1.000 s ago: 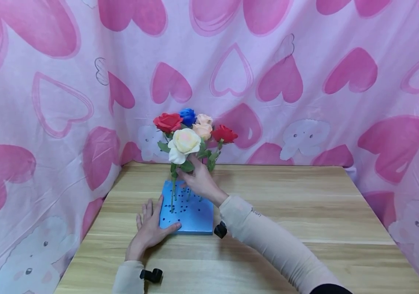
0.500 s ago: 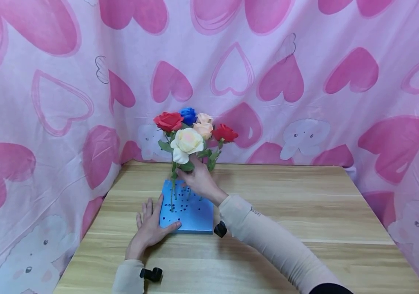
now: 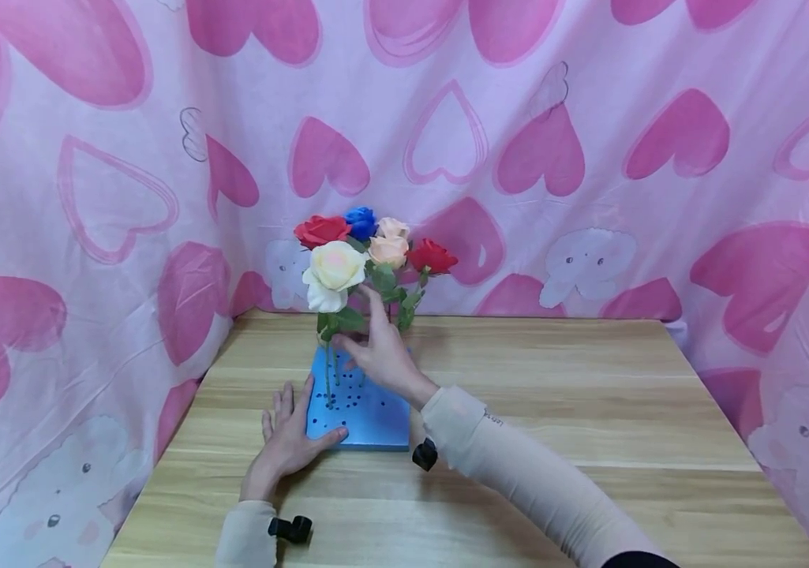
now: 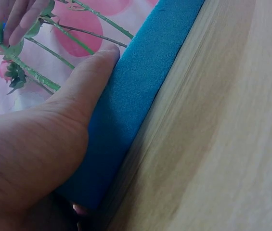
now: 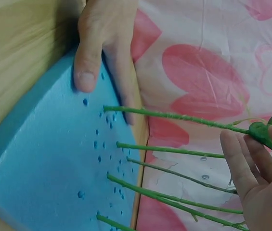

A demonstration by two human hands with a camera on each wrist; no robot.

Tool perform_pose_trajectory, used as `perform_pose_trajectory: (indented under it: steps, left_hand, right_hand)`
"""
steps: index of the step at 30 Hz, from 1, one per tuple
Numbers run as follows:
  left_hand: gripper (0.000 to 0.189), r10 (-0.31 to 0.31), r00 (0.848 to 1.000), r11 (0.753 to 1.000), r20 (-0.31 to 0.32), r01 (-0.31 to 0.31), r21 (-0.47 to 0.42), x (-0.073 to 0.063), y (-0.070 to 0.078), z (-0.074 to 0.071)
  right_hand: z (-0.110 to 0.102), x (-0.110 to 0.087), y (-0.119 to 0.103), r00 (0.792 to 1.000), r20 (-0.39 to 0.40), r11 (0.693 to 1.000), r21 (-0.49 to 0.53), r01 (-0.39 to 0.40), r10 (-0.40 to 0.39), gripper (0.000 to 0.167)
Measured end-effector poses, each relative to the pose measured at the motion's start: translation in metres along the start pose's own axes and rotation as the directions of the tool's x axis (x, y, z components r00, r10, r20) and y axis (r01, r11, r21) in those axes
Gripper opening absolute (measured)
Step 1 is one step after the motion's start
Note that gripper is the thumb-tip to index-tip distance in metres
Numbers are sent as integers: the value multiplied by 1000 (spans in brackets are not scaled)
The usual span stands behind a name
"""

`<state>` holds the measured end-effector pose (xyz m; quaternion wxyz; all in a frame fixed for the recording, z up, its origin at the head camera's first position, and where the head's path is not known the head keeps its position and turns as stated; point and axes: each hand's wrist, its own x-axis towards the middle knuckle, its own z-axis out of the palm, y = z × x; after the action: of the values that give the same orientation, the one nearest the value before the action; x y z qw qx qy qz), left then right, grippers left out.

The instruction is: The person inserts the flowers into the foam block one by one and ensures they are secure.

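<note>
A white rose (image 3: pixel 334 272) stands on a green stem in a blue foam block (image 3: pixel 376 422) full of holes. My right hand (image 3: pixel 384 355) is just right of that stem, its fingers loosely extended and spread. In the right wrist view, its fingertips (image 5: pixel 229 139) are right at the stem (image 5: pixel 184 117) and leaves below the bloom. My left hand (image 3: pixel 290 443) steadies the block's left side, thumb over the near corner and fingers along the edge. The left wrist view has the thumb (image 4: pixel 85 79) lying on the foam.
Behind the white rose stand a red rose (image 3: pixel 322 231), a blue rose (image 3: pixel 360 223), peach roses (image 3: pixel 388 251) and another red rose (image 3: pixel 432 256), stems in the foam. The wooden table (image 3: pixel 553 394) ends at a pink heart-patterned curtain (image 3: pixel 447 134).
The white rose first leaned slightly right, then moved left. My right hand has loosened and spread its fingers beside the stem. My left hand has stayed on the foam block.
</note>
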<state>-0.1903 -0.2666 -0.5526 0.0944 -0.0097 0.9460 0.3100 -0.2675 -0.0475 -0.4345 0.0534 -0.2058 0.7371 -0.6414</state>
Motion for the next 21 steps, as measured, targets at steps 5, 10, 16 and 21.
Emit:
perform_pose_trajectory:
  steps: [5,10,16,21]
  left_hand:
    - [128,3,1000,1000,-4,-3,0,1,1,-1]
    - [128,6,1000,1000,-1,-6,12,1,-1,-1]
    - [128,4,1000,1000,3,-4,17,1,-3,1]
    - [128,0,1000,1000,6,0,27,1,-3,1]
  right_hand:
    - [-2,-3,-4,999,21,999,6,-42,42,80]
    - [-7,-7,1,997,66,999,-15,-44,45,85]
    - [-12,-14,7,995,68,997,41,-70,67,92]
    - [-17,-18,10,996,59,996,59,-70,66,93]
